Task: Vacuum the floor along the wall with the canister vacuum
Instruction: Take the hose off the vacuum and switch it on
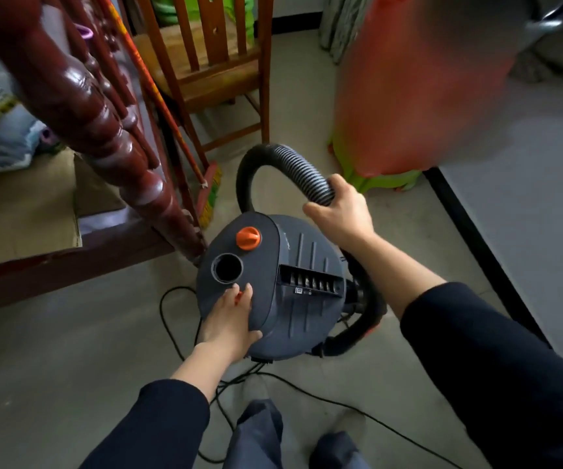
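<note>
left hand lies flat on the lid of the canister vacuum, fingers straight. the tips rest on a small orange spot, possibly the switch, and the thumb lies along the rim. just beyond those fingertips is the open round port, and past that the orange knob. right hand is wrapped firmly round the black ribbed hose, which loops up and away from the knuckles. the canister stands on the floor, with the wall's black skirting out beyond the right wrist. watch the power cord: it snakes behind the left wrist, close by the feet, so one step could snag it and yank the plug. a hard tug on the hose could tip the canister toward the bed post or knock the broom.
</note>
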`<action>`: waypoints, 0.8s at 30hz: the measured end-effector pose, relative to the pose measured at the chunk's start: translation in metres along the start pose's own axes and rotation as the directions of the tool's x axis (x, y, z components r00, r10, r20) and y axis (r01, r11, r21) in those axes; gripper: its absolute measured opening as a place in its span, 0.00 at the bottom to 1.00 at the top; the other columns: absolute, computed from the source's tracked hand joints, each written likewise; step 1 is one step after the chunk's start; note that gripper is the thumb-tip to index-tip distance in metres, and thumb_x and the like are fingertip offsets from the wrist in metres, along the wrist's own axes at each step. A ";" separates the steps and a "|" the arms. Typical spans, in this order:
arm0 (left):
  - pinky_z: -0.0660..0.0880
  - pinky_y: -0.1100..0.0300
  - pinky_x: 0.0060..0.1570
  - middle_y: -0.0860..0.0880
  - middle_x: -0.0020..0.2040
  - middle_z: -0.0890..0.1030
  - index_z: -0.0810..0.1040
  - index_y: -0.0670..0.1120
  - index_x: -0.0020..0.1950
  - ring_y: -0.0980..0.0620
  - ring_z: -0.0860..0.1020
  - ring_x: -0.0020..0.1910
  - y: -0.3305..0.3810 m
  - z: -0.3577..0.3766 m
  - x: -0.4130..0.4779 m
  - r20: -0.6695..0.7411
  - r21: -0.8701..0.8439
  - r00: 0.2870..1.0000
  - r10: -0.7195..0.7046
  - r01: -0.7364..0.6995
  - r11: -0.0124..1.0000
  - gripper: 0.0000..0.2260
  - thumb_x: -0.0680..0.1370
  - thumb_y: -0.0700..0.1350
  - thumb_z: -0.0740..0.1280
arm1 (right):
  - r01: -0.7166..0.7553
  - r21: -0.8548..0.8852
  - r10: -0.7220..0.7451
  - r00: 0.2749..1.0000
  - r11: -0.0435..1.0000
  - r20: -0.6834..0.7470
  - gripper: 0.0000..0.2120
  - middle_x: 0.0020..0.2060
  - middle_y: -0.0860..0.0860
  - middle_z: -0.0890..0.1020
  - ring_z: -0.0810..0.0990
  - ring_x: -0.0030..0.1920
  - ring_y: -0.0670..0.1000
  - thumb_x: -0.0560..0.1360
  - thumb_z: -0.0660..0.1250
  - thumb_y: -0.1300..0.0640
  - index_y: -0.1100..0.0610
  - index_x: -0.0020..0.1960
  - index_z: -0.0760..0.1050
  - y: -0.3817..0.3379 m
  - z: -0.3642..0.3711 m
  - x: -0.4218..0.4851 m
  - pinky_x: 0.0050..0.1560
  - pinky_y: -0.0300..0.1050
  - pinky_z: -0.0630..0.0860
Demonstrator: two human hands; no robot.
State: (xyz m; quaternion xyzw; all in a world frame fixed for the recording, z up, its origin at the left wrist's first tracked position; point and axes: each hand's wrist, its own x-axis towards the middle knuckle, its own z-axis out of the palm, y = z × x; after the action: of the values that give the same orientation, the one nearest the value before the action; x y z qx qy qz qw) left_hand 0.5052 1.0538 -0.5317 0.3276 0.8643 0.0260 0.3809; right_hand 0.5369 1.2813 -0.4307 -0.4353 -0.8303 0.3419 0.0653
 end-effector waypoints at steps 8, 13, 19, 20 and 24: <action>0.60 0.50 0.73 0.45 0.79 0.51 0.46 0.47 0.80 0.44 0.56 0.77 0.013 -0.016 0.000 0.054 0.141 0.998 -0.038 0.030 0.990 0.42 0.76 0.56 0.68 | -0.197 0.024 0.198 0.974 0.980 -0.112 0.12 0.38 0.52 0.78 0.76 0.36 0.51 0.69 0.69 0.53 0.56 0.49 0.74 0.065 -0.083 -0.012 0.31 0.41 0.69; 0.57 0.48 0.74 0.43 0.79 0.51 0.47 0.43 0.80 0.43 0.54 0.77 0.039 -0.017 0.000 0.029 0.134 0.991 -0.133 0.128 0.983 0.38 0.78 0.54 0.64 | -0.241 -0.032 0.235 0.961 0.970 -0.144 0.12 0.39 0.53 0.79 0.79 0.39 0.56 0.69 0.70 0.55 0.54 0.52 0.76 0.122 -0.130 -0.033 0.37 0.45 0.74; 0.55 0.50 0.74 0.44 0.80 0.46 0.45 0.43 0.80 0.44 0.49 0.78 0.092 0.005 -0.007 -0.104 -0.001 0.991 -0.082 0.083 0.997 0.35 0.80 0.50 0.62 | -0.255 -0.089 0.251 0.966 0.963 -0.059 0.19 0.44 0.53 0.80 0.80 0.42 0.54 0.69 0.70 0.58 0.53 0.59 0.75 0.180 -0.144 -0.058 0.42 0.49 0.78; 0.55 0.50 0.74 0.44 0.80 0.46 0.46 0.44 0.80 0.43 0.49 0.78 0.100 0.009 -0.008 -0.103 -0.022 0.990 -0.094 0.092 0.996 0.35 0.80 0.50 0.63 | -0.253 -0.100 0.250 0.967 0.962 -0.040 0.20 0.45 0.52 0.79 0.79 0.43 0.54 0.69 0.70 0.58 0.52 0.60 0.74 0.188 -0.143 -0.062 0.44 0.49 0.78; 0.56 0.48 0.73 0.44 0.80 0.44 0.46 0.45 0.80 0.42 0.48 0.78 0.124 0.022 -0.010 -0.105 -0.105 0.981 -0.162 0.151 0.983 0.35 0.80 0.49 0.63 | -0.156 -0.249 0.167 0.986 0.956 0.026 0.19 0.47 0.52 0.80 0.79 0.46 0.56 0.71 0.68 0.57 0.49 0.61 0.71 0.217 -0.150 -0.070 0.48 0.52 0.77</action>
State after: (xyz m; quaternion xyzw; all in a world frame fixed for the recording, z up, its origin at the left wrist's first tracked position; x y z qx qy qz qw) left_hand 0.5924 1.1402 -0.5041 0.2379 0.9053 0.0565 0.3475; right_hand 0.7884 1.3878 -0.4397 -0.4984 -0.8292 0.2505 -0.0368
